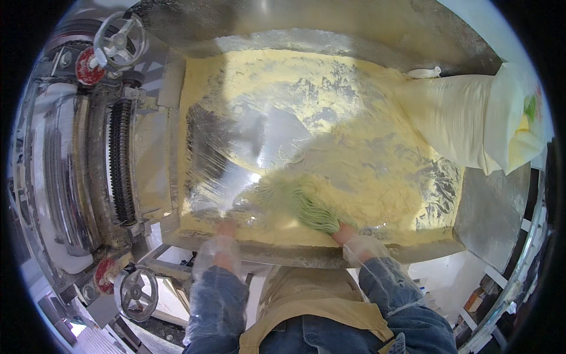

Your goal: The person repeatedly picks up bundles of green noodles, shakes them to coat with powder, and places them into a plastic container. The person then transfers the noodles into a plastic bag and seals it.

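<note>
My right hand [345,233] grips the near end of a bundle of green noodles [316,214], whose strands fan out to the left over a metal tray [457,208] dusted with yellow flour. At the tray's near left edge is my left hand [226,230], blurred, with its fingers not clearly visible; nothing can be made out in it. A few pale loose strands [291,153] lie near the middle of the tray. Clear plastic sleeves cover both my forearms.
A roller machine with a black grooved roller [121,161] and metal handwheels [120,40] stands along the left. An open white sack [455,117] rests over the tray's right side, beside a small white object [424,72]. Raised metal walls border the tray.
</note>
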### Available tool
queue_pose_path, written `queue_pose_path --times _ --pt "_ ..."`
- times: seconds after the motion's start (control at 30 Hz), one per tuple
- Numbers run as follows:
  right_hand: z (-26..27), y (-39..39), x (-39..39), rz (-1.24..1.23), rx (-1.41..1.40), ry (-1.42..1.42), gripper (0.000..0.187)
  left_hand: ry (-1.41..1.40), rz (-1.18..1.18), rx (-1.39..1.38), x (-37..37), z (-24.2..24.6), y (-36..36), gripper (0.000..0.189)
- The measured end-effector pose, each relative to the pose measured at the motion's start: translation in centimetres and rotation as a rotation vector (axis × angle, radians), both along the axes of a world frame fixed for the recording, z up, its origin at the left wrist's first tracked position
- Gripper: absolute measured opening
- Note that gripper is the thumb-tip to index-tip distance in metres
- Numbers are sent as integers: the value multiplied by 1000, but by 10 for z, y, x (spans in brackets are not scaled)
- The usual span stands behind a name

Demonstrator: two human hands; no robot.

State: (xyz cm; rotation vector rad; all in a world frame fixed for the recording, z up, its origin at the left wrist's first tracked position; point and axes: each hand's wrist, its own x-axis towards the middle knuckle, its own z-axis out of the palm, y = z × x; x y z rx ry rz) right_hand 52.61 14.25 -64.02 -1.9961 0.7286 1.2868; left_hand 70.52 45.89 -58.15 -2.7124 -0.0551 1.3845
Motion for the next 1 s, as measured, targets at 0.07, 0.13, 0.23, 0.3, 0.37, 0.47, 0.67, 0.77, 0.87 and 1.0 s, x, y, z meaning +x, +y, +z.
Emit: queue_pose_path --times 0.07,0.13,0.23,0.3,0.37,0.47,0.67,0.77,0.87,1.0 --pt "-40 0 -37 60 -86 -204 50 246 -36 -14 -33 -33 -30 38" --pt "-37 12 -26 161 -85 -241 46 205 413 -257 -111 -141 -24 46" --pt "42 11 33 107 -37 -125 42 394 816 -821 -106 -64 -129 52" --pt "79 10 57 -26 109 -241 39 43 660 -802 -93 -50 -107 43" --pt "134 9 90 -45 59 -512 37 -140 763 -789 -61 -9 -87 36" --pt "135 21 115 276 -34 -441 34 -424 512 -877 -15 57 -69 32" --pt "199 4 174 565 -113 -597 29 -689 -460 -1188 31 162 -142 51" --pt "307 -16 206 777 -224 -580 32 -385 -162 -1459 48 196 -187 57" --pt "401 -32 222 778 -224 -672 37 -332 94 -1562 48 259 -206 55" --pt "487 -75 255 838 -147 -1167 30 -396 -74 -1180 59 234 -220 38"
